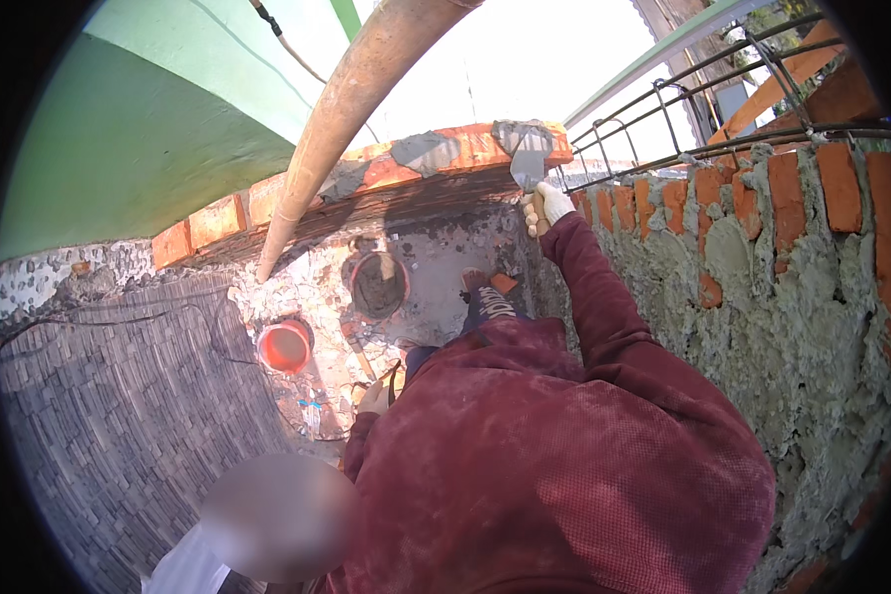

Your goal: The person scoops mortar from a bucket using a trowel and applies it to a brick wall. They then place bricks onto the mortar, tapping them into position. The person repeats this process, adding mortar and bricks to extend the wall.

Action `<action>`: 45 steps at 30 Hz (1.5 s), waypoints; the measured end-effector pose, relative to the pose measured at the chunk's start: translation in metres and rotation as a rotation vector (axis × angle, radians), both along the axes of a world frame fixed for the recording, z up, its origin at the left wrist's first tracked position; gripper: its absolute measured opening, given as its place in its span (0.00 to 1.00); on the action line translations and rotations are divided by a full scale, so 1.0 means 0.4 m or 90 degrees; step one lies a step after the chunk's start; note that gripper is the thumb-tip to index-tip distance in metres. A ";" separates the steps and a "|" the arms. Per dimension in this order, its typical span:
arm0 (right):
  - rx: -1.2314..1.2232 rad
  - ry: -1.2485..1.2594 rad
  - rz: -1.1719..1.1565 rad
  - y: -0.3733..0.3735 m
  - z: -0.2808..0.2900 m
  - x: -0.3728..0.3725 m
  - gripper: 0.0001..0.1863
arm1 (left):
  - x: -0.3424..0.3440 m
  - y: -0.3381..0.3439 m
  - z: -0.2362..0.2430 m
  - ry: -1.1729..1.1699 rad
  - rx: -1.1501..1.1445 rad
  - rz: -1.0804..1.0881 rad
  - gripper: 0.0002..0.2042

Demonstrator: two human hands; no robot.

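"Grip first: what did you get?"

"Right hand (547, 208), pale glove, fingers wrapped around a trowel (529, 169). Blade pointed up, away from the body, its tip at the mortar dab (521, 136) on the right end of the brick course (477, 149)."

"And the left hand (374, 399)?"

"Low, near the body, also in a pale glove. Sleeve and shadow crowded it; I could not tell whether it was closed on anything."

"What stood around?"

"Two buckets on the littered ground. The mortar bucket (407, 287), filled with grey mix, stood below the course; the orange bucket (264, 348) stood nearer the left-side grey cladding (119, 386). A long pole (351, 99) slanted down in front of the bricks."

"Right side?"

"A rough wall (703, 287), bricks along its top and grey mortar smeared below. A rebar cage (663, 124) ran behind it."

"Anyone else?"

"A second person was at the lower left, a white garment (190, 564) showing."
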State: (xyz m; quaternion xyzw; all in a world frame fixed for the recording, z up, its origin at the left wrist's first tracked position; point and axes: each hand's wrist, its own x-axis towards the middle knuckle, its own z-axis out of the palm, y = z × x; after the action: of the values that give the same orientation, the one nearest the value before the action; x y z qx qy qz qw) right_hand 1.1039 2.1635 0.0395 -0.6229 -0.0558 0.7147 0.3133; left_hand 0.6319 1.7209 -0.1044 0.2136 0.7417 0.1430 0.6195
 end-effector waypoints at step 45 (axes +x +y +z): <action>0.216 -1.185 0.955 0.441 0.236 -0.077 0.21 | 0.164 -0.167 0.043 0.065 0.063 0.304 0.29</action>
State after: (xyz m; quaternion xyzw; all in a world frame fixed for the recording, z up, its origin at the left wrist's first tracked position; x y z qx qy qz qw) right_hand 1.0731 2.3397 0.1338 -0.6625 -0.7014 -0.0204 -0.2621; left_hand 0.6975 1.6539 -0.0872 0.0693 0.7936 0.3107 0.5185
